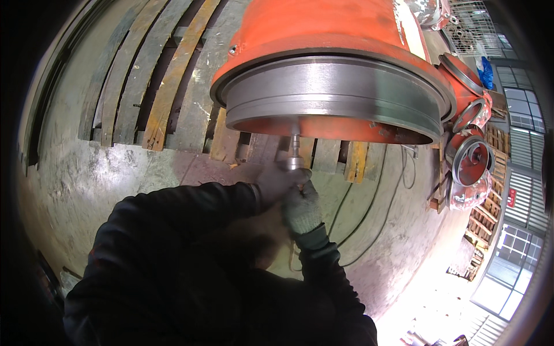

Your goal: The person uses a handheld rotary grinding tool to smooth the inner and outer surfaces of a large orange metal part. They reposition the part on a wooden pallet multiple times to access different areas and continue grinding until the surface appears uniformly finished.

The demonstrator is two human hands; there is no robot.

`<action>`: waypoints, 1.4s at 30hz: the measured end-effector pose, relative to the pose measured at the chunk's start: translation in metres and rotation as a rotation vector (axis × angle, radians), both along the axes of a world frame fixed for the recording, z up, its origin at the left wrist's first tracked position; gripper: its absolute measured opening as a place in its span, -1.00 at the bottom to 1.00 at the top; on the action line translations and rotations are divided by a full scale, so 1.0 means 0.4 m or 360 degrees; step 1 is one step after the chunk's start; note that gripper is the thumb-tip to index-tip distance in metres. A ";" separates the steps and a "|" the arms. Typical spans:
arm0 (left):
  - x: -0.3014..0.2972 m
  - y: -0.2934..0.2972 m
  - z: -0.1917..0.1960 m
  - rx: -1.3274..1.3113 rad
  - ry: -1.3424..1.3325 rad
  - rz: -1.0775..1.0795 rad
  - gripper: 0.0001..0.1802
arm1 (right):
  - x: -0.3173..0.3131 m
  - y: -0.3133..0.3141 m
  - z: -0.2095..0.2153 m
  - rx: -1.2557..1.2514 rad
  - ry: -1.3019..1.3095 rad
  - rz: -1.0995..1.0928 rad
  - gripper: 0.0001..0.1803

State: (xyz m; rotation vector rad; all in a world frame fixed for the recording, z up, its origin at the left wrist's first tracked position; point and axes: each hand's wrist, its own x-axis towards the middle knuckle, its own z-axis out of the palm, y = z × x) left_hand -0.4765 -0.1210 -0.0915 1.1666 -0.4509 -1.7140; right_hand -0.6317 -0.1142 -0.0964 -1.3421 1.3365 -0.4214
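Both gloved hands, left hand (pixel 276 183) and right hand (pixel 301 209), clench a die grinder (pixel 294 155) (bit under the orange casing (pixel 323 34)'s machined rim (pixel 334 92)); wooden pallets (pixel 156 75) lie behind, cables (pixel 369 213) beside.

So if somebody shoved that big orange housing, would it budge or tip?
Probably not. The orange housing looks like thick cast metal with a wide machined steel rim, so likely very heavy. It sits on wooden pallets, which should resist sliding. Its round shape might roll if freed.

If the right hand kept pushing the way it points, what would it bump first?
Probably the machined grey rim of the big orange casting. The right hand aims the tool at it; depth is unclear.
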 end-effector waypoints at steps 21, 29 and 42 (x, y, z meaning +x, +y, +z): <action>0.013 0.000 -0.005 0.0098 -0.0032 0.0032 -0.70 | -0.041 -0.004 -0.081 0.0197 -0.0301 0.0216 -0.72; 0.012 -0.007 0.005 0.0128 -0.0055 -0.0094 -0.75 | 0.003 0.001 0.032 0.0327 -0.0167 -0.0187 -0.84; 0.012 -0.005 -0.017 -0.0109 -0.0228 -0.0045 -0.77 | 0.020 -0.013 0.049 0.0487 -0.0319 -0.0200 -0.76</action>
